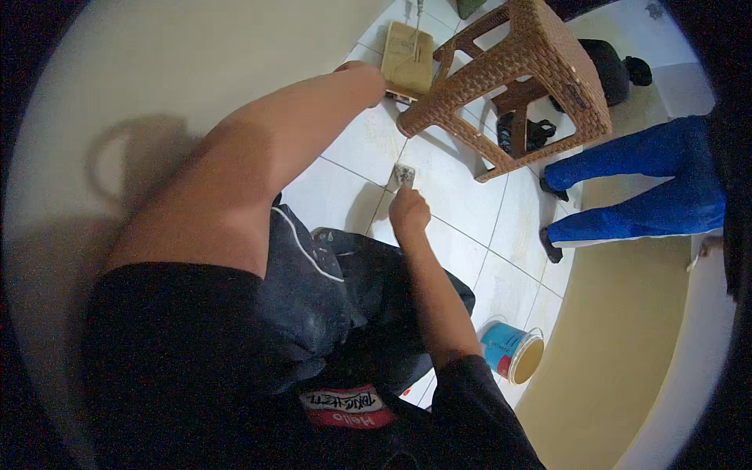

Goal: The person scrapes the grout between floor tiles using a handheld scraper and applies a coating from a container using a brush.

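Right hand closed around a flat stained tool, its end over the tiled floor; left hand beside the yellowish tray, grip not discernible; faint smears suggest unfinished work; completed portion indeterminate.

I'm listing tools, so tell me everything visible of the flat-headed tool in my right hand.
The flat-headed tool has a small, roughly square, greyish head with dark blotches, perhaps stained metal. The right hand grips it, hiding any handle. Its head points away from you over the white tiled floor; contact is unclear.
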Demonstrator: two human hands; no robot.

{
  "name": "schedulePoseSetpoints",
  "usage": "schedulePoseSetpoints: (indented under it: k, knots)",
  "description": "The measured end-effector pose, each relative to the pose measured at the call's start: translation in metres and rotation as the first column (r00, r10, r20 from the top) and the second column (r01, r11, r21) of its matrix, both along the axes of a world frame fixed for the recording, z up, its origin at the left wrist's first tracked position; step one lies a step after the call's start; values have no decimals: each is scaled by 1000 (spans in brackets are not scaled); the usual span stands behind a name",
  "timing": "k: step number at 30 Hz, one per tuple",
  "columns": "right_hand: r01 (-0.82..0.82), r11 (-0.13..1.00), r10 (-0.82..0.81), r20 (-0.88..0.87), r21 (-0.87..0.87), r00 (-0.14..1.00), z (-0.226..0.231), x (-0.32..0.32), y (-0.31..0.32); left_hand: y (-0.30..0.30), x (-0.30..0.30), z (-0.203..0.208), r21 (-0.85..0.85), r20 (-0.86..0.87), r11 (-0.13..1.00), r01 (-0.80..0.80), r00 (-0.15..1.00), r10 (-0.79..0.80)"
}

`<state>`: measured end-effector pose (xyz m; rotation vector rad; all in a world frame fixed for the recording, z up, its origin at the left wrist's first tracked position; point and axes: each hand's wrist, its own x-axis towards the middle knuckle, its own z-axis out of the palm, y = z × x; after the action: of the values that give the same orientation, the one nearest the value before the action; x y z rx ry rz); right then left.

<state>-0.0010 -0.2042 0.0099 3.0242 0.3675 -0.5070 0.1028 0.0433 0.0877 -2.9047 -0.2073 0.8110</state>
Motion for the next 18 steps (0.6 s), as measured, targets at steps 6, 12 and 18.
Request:
schedulePoseSetpoints:
  k: [6, 12, 18]
  knots:
    - [-25, 1000, 26, -36, 17, 999, 19, -15, 20, 10, 1, -1, 92, -333, 992, -91, 936, 117]
    - [-7, 998, 7, -7, 62, 1000, 9, 11, 15, -2, -18, 16, 45, -119, 998, 37, 992, -31]
    - [-21, 990, 12, 70, 140, 997, -16, 12, 8, 8, -12, 10, 24, -61, 995, -95, 994, 96]
